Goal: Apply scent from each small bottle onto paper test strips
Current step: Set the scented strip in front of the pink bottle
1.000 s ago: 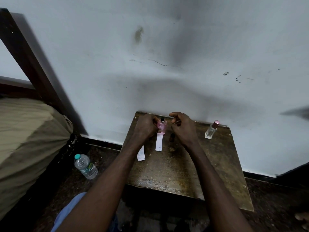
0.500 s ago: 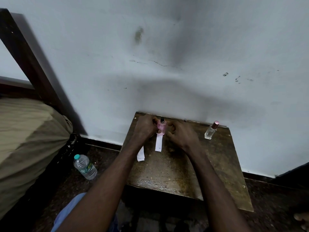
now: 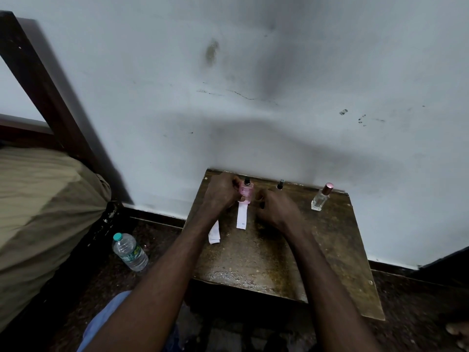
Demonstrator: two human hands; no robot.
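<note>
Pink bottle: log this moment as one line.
left hand grips pink bottle | paper strip below | right hand beside, curled

Both forearms are bare from the lower edge of the view up to the wrists, with no sleeves, watch, bracelet or rings that can be made out. The left hand and the right hand are ungloved, with knuckles and tendons standing out under dim light. Low in the view, under the left forearm, a patch of light blue cloth covers what looks like the person's lap or leg; its cut cannot be told. At the lower right corner, bare toes show at the frame edge
</note>
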